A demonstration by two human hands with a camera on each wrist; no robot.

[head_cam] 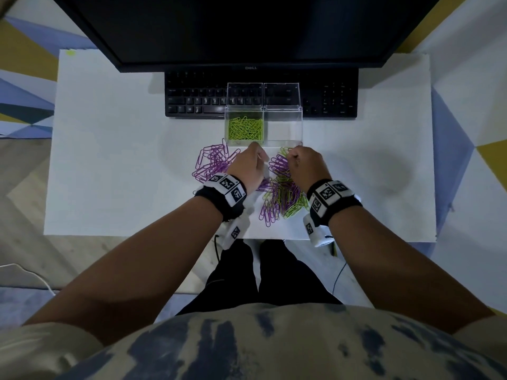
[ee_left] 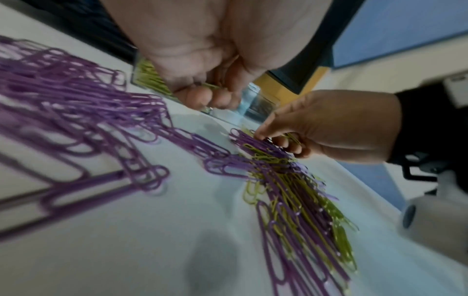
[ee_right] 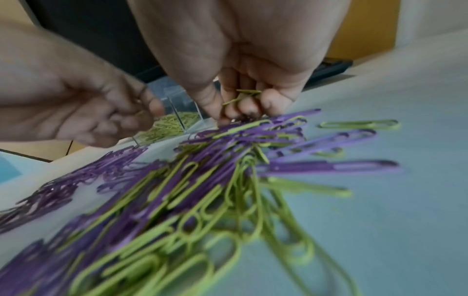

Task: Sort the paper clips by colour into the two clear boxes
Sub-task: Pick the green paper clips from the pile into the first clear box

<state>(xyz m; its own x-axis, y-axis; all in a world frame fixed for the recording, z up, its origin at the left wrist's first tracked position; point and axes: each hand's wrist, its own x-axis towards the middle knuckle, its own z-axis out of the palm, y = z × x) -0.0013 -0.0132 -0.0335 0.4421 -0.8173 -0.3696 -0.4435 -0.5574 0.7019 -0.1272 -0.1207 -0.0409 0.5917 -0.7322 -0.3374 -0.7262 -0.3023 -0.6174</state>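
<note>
White counter [head_cam: 109,160] with a dark monitor [head_cam: 219,28] and black keyboard [head_cam: 197,100] at the back, and two clear boxes side by side at the keyboard's near edge. From the head view, the left box [head_cam: 244,128] has a layer of green clips and the right box [head_cam: 284,127] looks empty. A purple-only pile [head_cam: 211,163] sits left of the left hand [head_cam: 247,167], probably parked there to go in later. The mixed pile [head_cam: 282,193] lies between both wrists, under the right hand [head_cam: 304,167].

Left wrist view: fingers curled, the grip holding a few green clips [ee_left: 209,85] just in front of the left box, so I'd guess it's about to drop them in.

Right wrist view: right grip is narrow, a few green clips [ee_right: 243,96] tucked in the curled fingers while thumb and fingertips [ee_right: 249,111] dig at the far end of the mixed pile for more.
</note>
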